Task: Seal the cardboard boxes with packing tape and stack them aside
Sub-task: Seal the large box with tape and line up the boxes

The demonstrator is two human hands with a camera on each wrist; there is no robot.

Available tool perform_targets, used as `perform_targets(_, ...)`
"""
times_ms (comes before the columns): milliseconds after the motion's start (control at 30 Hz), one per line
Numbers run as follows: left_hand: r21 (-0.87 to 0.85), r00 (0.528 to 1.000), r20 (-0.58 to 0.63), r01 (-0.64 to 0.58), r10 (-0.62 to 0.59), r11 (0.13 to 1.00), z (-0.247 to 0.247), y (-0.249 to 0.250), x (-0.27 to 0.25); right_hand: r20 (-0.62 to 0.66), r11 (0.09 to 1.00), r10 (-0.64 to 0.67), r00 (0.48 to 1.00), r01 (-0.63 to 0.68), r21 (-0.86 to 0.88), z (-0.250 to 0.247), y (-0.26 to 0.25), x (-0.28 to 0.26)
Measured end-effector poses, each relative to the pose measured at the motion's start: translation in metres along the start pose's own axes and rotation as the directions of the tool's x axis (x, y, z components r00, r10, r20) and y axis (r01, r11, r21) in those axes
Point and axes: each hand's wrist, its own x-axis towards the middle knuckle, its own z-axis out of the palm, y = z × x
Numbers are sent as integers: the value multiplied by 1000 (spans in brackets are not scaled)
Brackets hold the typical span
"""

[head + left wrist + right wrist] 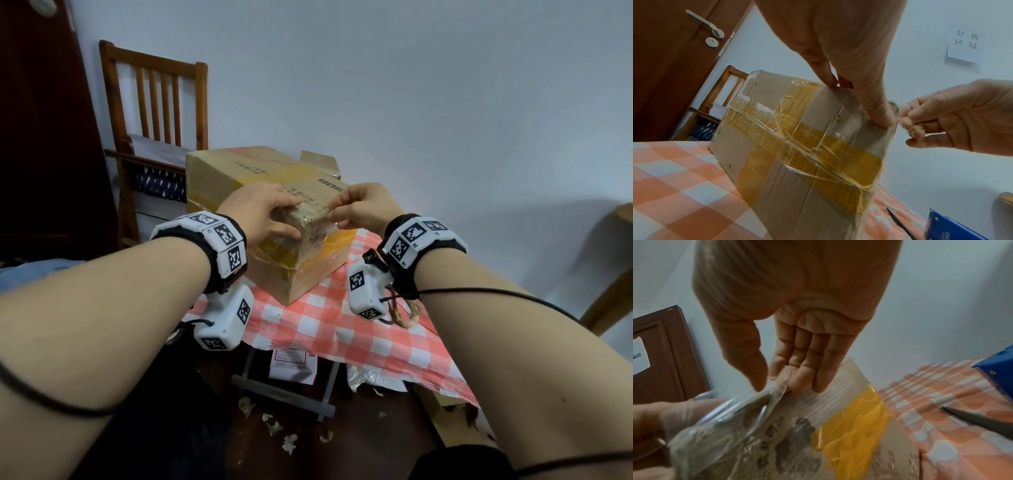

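Head view has the cardboard box [239, 171] mid-frame on a red-and-white checked tablecloth [342, 325] — brown, printed in black, banded with yellow tape [855, 418] under clear tape [781, 387]. At its near top corner the left hand [263, 212] grasps the cardboard and the right hand [363, 205] pinches a clear tape end beside it — wooden chair [154, 89] and dark door [41, 154] upper left, pale wall [411, 85] behind.

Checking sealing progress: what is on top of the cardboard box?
On the cardboard box lie yellow tape and clear tape. The left hand grips the near corner; the right hand pinches the clear tape's loose end. The seam beneath is covered.
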Motion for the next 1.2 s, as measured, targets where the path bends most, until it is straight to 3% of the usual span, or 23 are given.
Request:
perform_targets(633,34,1000,19,-7,6,999,3,-6,2,81,965,-101,992,117,-236,-1,4,7)
perform_targets(833,50,1000,25,-6,5,999,2,-6,2,54,854,-183,982,186,-485,0,5,9)
perform_targets(967,55,1000,30,-9,7,998,1,-4,2,-9,650,-240,971,154,-744,-1,4,8)
perform_targets(1033,55,1000,27,-3,2,998,1,-5,2,-15,593,-246,969,138,-794,1,3,9)
perform_targets(1100,58,1000,29,-2,0,998,1,-4,2,-65,625,-221,973,91,-775,0,5,9)
perform_targets(1200,56,999,32,1,-3,998,2,-3,3,-245,712,-184,952,-43,-701,-16,10,11)
